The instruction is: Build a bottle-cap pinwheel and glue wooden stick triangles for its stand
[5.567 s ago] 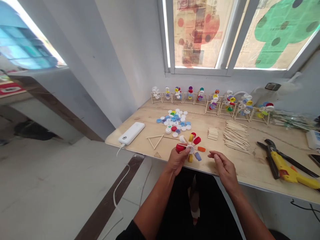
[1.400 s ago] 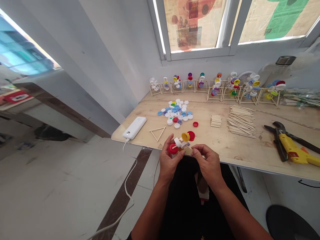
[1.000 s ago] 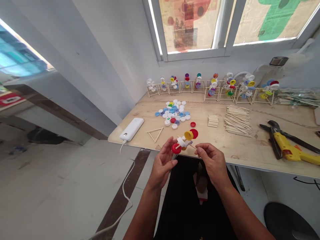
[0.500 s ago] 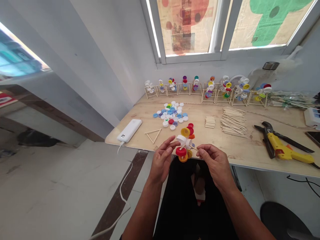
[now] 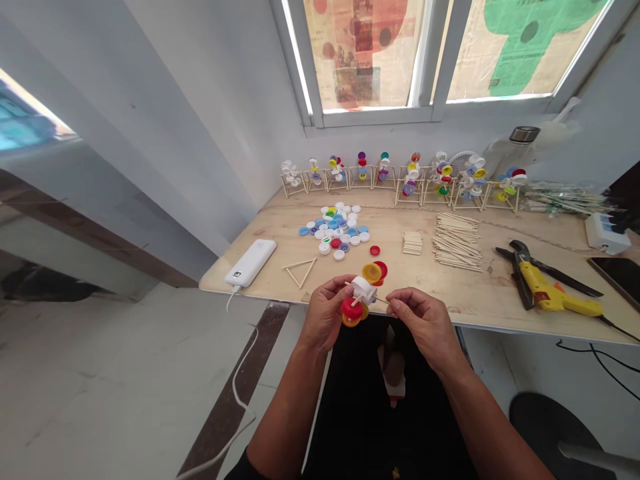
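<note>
Over the table's front edge, between my hands, is a pinwheel of bottle caps (image 5: 364, 289), made of red, yellow, orange and white caps on thin sticks. My left hand (image 5: 323, 317) is closed at its left side, thumb and fingers around a stick end by the white cap. Thumb and fingertips of my right hand (image 5: 423, 327) pinch a thin wooden stick (image 5: 381, 301) that runs into the pinwheel's right side. A loose red cap (image 5: 375, 251) lies on the table just beyond it. A stick triangle (image 5: 301, 272) lies to the left.
Loose caps (image 5: 337, 225), short sticks (image 5: 413, 243) and long sticks (image 5: 457, 242) lie on the wooden table (image 5: 260, 267). Finished-looking cap pinwheels on stick frames (image 5: 361, 175) line the back. Right are a yellow glue gun (image 5: 550, 290) and black-handled pliers; left, a white power bank (image 5: 251, 262).
My left hand has closed its fingers at the pinwheel's left side, where they were more spread. The pinwheel has turned and tilted a little. The view has shifted slightly right.
</note>
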Motion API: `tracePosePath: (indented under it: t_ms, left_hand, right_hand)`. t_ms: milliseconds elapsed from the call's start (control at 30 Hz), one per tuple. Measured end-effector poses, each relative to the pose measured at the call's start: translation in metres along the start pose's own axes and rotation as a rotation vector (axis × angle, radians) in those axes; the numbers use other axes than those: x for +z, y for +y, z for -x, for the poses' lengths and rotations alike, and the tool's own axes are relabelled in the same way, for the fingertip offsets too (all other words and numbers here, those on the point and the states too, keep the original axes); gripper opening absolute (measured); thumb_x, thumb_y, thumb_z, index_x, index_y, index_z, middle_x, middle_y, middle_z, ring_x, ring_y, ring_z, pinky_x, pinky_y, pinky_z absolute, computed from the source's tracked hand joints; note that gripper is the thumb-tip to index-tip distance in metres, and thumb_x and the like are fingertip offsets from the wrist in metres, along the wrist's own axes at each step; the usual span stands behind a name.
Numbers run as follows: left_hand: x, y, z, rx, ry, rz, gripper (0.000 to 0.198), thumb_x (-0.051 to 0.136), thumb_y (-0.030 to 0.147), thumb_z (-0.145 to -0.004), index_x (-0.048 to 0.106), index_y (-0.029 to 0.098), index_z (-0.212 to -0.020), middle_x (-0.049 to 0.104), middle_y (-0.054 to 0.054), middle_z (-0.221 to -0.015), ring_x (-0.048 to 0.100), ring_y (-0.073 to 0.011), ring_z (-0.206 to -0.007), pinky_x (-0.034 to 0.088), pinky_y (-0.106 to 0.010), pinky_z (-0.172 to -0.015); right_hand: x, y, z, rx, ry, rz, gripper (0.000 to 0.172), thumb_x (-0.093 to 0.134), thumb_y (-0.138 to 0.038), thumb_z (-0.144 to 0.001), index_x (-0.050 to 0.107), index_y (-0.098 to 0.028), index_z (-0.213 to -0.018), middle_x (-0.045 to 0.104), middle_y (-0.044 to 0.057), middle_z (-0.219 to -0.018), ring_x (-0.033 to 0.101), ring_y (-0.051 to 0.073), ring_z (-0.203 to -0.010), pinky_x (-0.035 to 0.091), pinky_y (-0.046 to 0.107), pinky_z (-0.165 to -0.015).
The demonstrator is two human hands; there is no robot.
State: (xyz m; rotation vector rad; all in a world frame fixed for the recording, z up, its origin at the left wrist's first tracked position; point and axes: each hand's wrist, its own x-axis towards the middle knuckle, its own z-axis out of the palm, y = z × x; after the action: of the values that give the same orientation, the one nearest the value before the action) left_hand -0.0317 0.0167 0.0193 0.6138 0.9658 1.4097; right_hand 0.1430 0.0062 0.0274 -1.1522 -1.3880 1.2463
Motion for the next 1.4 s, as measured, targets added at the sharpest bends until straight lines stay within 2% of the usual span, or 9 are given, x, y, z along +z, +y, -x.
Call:
tracePosePath:
  t_ms: [433, 600, 833, 1100, 1233, 1400]
  left_hand:
    - [0.003, 0.006, -0.006, -0.02, 0.031, 0.015, 0.029, 0.083, 0.024, -0.054, 0.07, 0.013, -0.078, 0.07, -0.004, -0.07, 0.064, -0.0145, -0.062, 0.052, -0.025, -0.058]
    - [0.005, 0.008, -0.007, -0.008, 0.009, -0.011, 0.027, 0.083, 0.024, -0.055, 0.071, 0.014, -0.077, 0.069, -0.004, -0.069, 0.064, -0.0147, -0.062, 0.053, -0.028, -0.062]
    - [0.008, 0.003, -0.011, 0.098, -0.014, -0.123, 0.019, 0.08, 0.024, -0.059, 0.073, 0.014, -0.074, 0.07, -0.005, -0.073, 0.063, -0.0139, -0.067, 0.051, -0.025, -0.066]
    - [0.009, 0.0, -0.012, 0.181, -0.047, -0.236, 0.02, 0.077, 0.028, -0.064, 0.074, 0.015, -0.078, 0.072, -0.006, -0.075, 0.065, -0.0174, -0.076, 0.049, -0.03, -0.077]
    - [0.008, -0.005, -0.014, 0.224, -0.012, -0.255, 0.018, 0.076, 0.028, -0.065, 0.074, 0.015, -0.078, 0.073, -0.007, -0.081, 0.065, -0.019, -0.082, 0.049, -0.031, -0.082]
    - [0.007, -0.012, -0.014, 0.245, 0.013, -0.231, 0.019, 0.074, 0.028, -0.068, 0.074, 0.016, -0.082, 0.073, -0.007, -0.086, 0.065, -0.0195, -0.086, 0.048, -0.032, -0.083]
  right_hand:
    - [-0.005, -0.003, -0.007, 0.035, 0.066, -0.028, 0.033, 0.056, -0.047, -0.081, 0.068, -0.016, -0.088, 0.069, 0.006, -0.075, 0.062, 0.017, -0.073, 0.049, 0.03, -0.069]
    - [-0.01, -0.003, -0.009, 0.037, 0.031, 0.163, 0.031, 0.052, -0.044, -0.084, 0.067, -0.017, -0.088, 0.069, 0.004, -0.076, 0.059, 0.016, -0.07, 0.046, 0.027, -0.065]
    - [-0.015, -0.004, -0.017, 0.081, -0.062, 0.421, 0.033, 0.049, -0.045, -0.083, 0.061, -0.019, -0.065, 0.061, 0.0, -0.058, 0.052, 0.013, -0.054, 0.035, 0.024, -0.051]
    - [-0.03, 0.008, -0.035, 0.162, -0.206, 0.42, 0.029, 0.052, -0.042, -0.078, 0.063, -0.017, -0.068, 0.063, 0.001, -0.062, 0.051, 0.013, -0.054, 0.037, 0.024, -0.052]
    - [-0.03, 0.009, -0.038, 0.135, -0.176, 0.507, 0.033, 0.047, -0.043, -0.081, 0.066, -0.016, -0.074, 0.065, 0.003, -0.065, 0.055, 0.015, -0.057, 0.039, 0.025, -0.053]
    - [-0.026, 0.002, -0.038, 0.056, -0.13, 0.784, 0.036, 0.041, -0.042, -0.083, 0.068, -0.018, -0.084, 0.068, 0.003, -0.067, 0.057, 0.017, -0.057, 0.038, 0.026, -0.053]
